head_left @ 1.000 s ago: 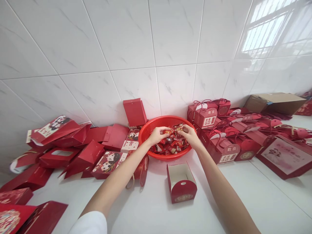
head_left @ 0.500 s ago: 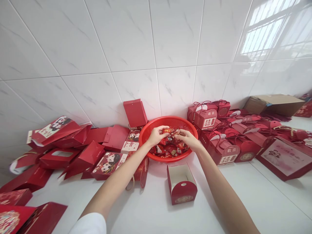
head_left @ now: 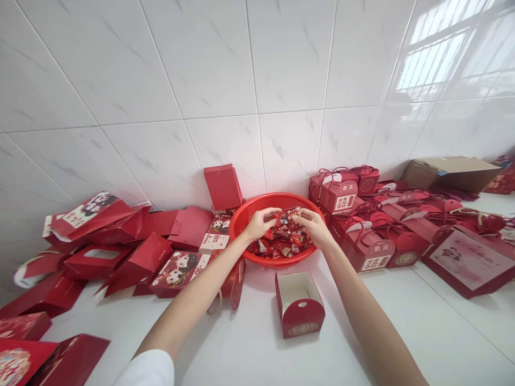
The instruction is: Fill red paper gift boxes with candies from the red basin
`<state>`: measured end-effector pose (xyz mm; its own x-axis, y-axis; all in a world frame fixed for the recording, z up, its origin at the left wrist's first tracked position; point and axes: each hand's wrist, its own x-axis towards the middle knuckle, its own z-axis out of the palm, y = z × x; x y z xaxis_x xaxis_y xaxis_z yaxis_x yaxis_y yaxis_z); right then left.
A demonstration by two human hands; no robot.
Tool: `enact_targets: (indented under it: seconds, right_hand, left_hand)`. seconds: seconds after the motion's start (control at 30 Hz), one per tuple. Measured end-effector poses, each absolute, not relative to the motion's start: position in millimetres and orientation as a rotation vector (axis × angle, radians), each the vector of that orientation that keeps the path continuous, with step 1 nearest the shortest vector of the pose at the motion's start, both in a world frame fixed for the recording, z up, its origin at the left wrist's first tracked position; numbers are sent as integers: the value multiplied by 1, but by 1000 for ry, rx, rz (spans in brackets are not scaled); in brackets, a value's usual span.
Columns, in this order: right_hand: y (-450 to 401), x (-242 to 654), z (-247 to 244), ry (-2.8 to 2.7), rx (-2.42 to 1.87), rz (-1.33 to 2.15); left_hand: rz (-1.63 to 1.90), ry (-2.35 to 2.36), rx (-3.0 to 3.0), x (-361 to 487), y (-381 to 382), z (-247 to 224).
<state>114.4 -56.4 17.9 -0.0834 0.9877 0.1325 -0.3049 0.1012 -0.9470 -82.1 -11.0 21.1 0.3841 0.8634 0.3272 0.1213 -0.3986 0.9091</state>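
A red plastic basket (head_left: 238,220) stands against the tiled wall with a heap of red-wrapped candies (head_left: 277,247) in it. Both my hands are over the candies. My left hand (head_left: 259,225) is on the left side, its thumb and fingers closed round a red-wrapped candy that is mostly hidden. From the right, my right hand (head_left: 317,228) pinches red-wrapped candies (head_left: 295,212) between thumb and fingers, just above the heap. In front of the basket sits a small dark red gift box (head_left: 302,319), its top open and its pale inside showing.
Red gift boxes (head_left: 98,260) lie piled to the left, some with panda prints. At right stand several handled boxes (head_left: 344,195), with a larger pink-panelled box (head_left: 470,262) nearer me. Behind them is a cardboard carton (head_left: 462,166). One red box (head_left: 223,186) leans on the wall.
My right hand has shifted slightly right, bringing candies up in its fingers. The gold-printed candy seen in my left fingers before is no longer plainly visible. The open box has stayed put.
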Motion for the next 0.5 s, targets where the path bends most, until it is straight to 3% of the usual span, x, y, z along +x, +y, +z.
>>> enact_targets:
  seconds: [0.23,0.5]
  right_hand:
    - [-60,119,28,-1127,-796,1392]
    - [-115,135,87,-1580,-689,1355]
  left_hand:
    - [1021,842,1676,-80,-30,39]
    - [1079,869,1481,-84,-114,64]
